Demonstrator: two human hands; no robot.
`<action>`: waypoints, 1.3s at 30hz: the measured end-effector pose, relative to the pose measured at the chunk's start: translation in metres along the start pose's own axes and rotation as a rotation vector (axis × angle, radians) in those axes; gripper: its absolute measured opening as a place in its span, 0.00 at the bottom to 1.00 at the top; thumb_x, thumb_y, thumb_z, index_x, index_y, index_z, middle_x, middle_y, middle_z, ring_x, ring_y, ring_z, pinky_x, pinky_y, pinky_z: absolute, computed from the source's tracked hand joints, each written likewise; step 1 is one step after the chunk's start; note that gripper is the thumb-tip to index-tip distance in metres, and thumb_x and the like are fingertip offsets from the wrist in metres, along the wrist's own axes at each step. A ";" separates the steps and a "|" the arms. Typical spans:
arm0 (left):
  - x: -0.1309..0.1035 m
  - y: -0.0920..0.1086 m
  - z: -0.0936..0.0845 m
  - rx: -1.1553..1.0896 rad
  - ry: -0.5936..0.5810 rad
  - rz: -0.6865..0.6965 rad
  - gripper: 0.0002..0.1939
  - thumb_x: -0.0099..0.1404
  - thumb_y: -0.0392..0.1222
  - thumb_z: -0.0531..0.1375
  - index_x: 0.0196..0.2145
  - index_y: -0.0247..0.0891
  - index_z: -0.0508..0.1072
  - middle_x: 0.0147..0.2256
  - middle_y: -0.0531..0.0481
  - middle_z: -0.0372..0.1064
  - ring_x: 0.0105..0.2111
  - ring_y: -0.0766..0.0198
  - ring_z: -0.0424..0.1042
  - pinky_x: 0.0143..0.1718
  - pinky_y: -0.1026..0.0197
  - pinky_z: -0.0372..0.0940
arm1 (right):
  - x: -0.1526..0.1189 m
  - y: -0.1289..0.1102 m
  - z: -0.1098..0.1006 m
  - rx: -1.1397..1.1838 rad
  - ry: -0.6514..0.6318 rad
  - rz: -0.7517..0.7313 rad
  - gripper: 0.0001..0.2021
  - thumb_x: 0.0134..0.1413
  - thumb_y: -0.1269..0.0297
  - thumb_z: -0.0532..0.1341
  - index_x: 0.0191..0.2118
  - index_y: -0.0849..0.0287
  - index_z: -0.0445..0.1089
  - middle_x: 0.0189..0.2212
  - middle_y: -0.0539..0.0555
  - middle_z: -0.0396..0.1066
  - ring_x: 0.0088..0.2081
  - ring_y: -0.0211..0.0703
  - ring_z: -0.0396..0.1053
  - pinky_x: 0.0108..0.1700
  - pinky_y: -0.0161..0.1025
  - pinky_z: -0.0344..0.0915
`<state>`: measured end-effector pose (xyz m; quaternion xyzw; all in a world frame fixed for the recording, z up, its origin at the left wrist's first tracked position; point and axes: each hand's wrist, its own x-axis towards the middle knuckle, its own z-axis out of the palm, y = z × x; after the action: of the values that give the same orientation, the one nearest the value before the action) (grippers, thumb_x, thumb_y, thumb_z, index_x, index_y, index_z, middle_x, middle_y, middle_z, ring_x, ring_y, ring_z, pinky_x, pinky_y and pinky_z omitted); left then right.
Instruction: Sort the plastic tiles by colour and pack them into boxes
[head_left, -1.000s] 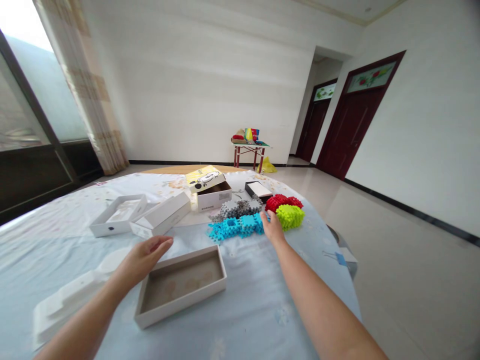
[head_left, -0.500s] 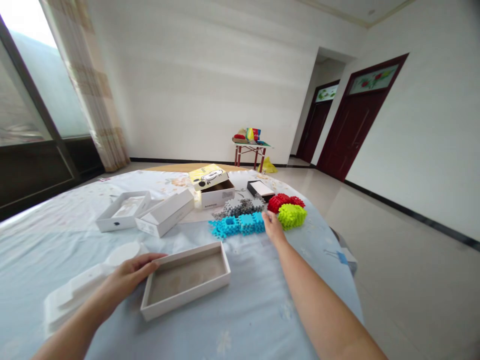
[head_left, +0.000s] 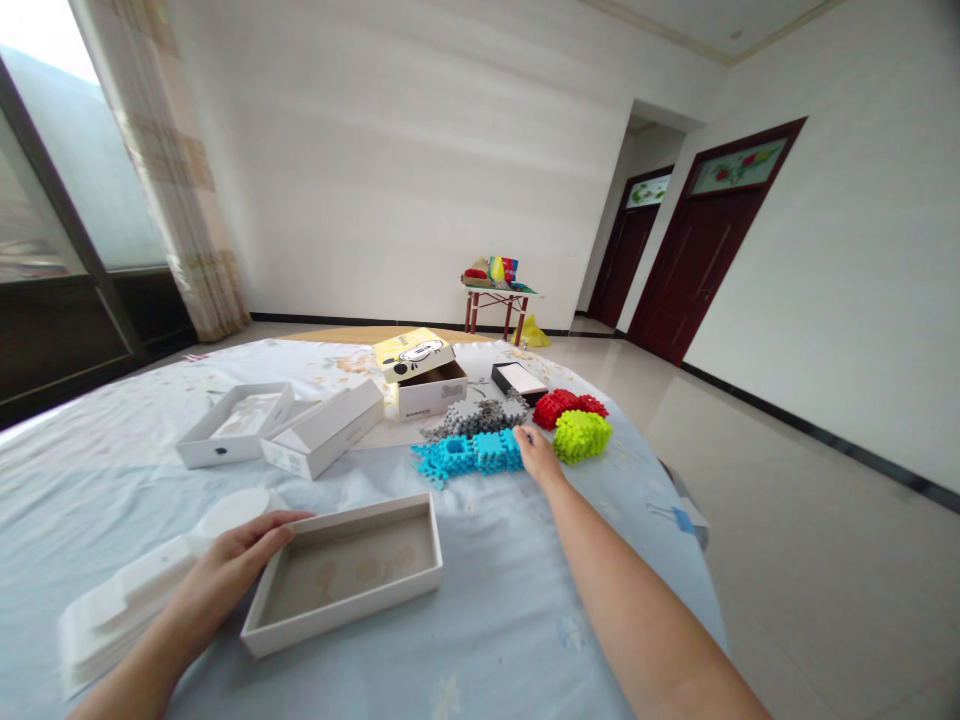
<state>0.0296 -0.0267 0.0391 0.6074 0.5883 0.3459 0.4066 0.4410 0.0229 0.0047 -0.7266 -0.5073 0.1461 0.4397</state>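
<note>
Left hand (head_left: 236, 555): mine, fingers nearly straight and thumb a little apart, laid at the far left corner of a shallow open box (head_left: 345, 613); whether I grip it I cannot tell. Right hand (head_left: 535, 455): mine, half curled, fingertips at the right end of a row of blue pieces (head_left: 495, 454); firmness of hold, cannot tell. Open box: toward the near edge of the table (head_left: 510, 610), left of centre; a push or pull at that one corner could swivel it on the loose cloth. Blue pieces: right of centre, beyond the box; a sideways press on the end could buckle the row or scatter its uneven left end. Grey pieces (head_left: 466, 418): just behind the blue, near enough to be dragged along. Green pieces (head_left: 581, 437) and red pieces (head_left: 559, 408): by the right edge; a knock from my wrist could send some to the floor. White plastic trays (head_left: 150, 580): beside my left forearm, liable to catch on it. Yellow lid (head_left: 414, 355): toward the far edge, tilted over its carton (head_left: 433, 395), apt to slip if bumped.
</note>
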 end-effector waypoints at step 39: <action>-0.003 -0.003 0.011 0.036 0.010 0.112 0.20 0.50 0.55 0.55 0.31 0.38 0.76 0.29 0.50 0.75 0.33 0.56 0.72 0.35 0.60 0.66 | -0.017 -0.018 -0.049 0.001 -0.317 -0.378 0.32 0.34 0.60 0.68 0.51 0.60 0.66 0.48 0.58 0.68 0.49 0.51 0.64 0.53 0.48 0.57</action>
<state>0.0383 -0.0304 0.0316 0.6448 0.5615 0.3604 0.3728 0.4545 -0.0146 0.0433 -0.5866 -0.6968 0.1737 0.3745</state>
